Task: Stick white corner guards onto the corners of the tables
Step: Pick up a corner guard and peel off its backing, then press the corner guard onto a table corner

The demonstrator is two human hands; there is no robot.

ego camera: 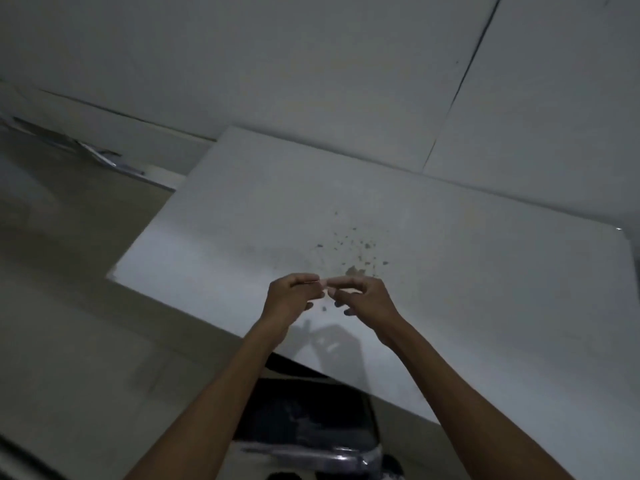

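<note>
A white table (pixel 346 216) fills the middle of the head view, with its left corner (pixel 110 274) bare. Both of my hands are raised over the table's near edge, fingertips meeting. My left hand (pixel 289 299) and my right hand (pixel 362 296) pinch a small pale piece (pixel 323 283) between them, probably a corner guard or its backing; it is too small and blurred to tell. A tiny fleck (pixel 324 308) shows just under the fingers.
Brown specks (pixel 353 252) stain the tabletop beyond my hands. A black chair (pixel 304 420) with a shiny wrapped edge stands under the table's near edge. Beige floor (pixel 69 323) lies to the left, white walls behind, and some flat debris (pixel 104 157) by the far wall.
</note>
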